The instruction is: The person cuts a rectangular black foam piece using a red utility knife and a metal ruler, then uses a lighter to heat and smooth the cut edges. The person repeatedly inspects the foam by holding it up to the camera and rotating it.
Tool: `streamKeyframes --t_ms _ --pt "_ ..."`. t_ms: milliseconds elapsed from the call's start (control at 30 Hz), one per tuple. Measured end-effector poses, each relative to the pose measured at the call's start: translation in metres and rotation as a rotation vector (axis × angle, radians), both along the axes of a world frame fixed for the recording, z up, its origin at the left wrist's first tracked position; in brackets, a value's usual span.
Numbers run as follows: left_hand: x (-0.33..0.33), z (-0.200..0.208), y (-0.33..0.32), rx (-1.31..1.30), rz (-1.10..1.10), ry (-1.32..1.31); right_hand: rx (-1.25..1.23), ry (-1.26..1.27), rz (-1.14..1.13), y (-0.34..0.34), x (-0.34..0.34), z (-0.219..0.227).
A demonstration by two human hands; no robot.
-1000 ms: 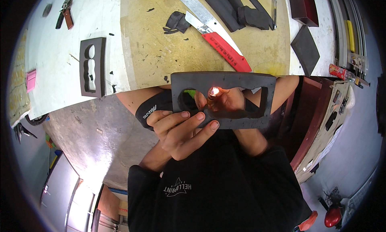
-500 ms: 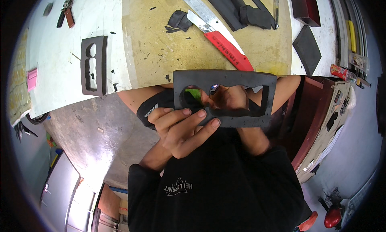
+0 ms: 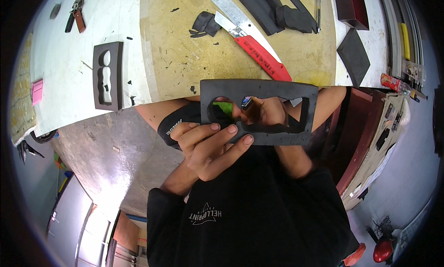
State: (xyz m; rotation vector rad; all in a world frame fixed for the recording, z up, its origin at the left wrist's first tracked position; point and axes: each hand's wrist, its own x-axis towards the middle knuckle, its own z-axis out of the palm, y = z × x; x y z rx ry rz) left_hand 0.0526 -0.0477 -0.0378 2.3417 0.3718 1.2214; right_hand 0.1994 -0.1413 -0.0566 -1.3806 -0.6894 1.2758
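A dark grey foam block (image 3: 259, 139) with a shaped cutout through it is held up at the table's near edge. The fingers of my left hand (image 3: 210, 149) lie over its lower left edge, closed on it. My right hand (image 3: 273, 113) is behind the block and shows through the cutout, its fingers curled. Near those fingers is a small dark object with a shiny bluish face (image 3: 247, 103); what it is I cannot make out. Left of it a bit of green (image 3: 225, 108) shows through the cutout.
A second foam block with a cutout (image 3: 117, 77) lies on the table's left. Ahead are a red-handled cutter (image 3: 263, 59), a steel ruler (image 3: 226, 6), black foam scraps (image 3: 296, 19) and a pen (image 3: 317, 10). To the right are a dark red box (image 3: 350, 10) and a black foam piece (image 3: 354, 57).
The foam block has shifted up very slightly. My right hand behind the cutout has moved a little, and the small shiny object has tilted.
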Motion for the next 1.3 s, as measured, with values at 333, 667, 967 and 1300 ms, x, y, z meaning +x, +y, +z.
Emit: streamKeyframes --t_ms 333,667,967,1300 --pt "-0.004 0.002 0.002 -0.012 -0.026 0.042 -0.116 0.328 -0.13 -0.007 -0.004 -0.018" --pt "-0.002 -0.001 0.005 -0.212 -0.054 -0.057 0.115 0.013 -0.389 0.021 -0.001 0.03" --pt "-0.004 -0.001 -0.002 -0.219 -0.089 -0.004 0.255 -0.063 -0.351 0.021 -0.002 0.014" --pt "-0.001 -0.006 0.0 -0.203 -0.129 -0.089 0.314 0.13 -0.229 0.016 0.014 0.011"
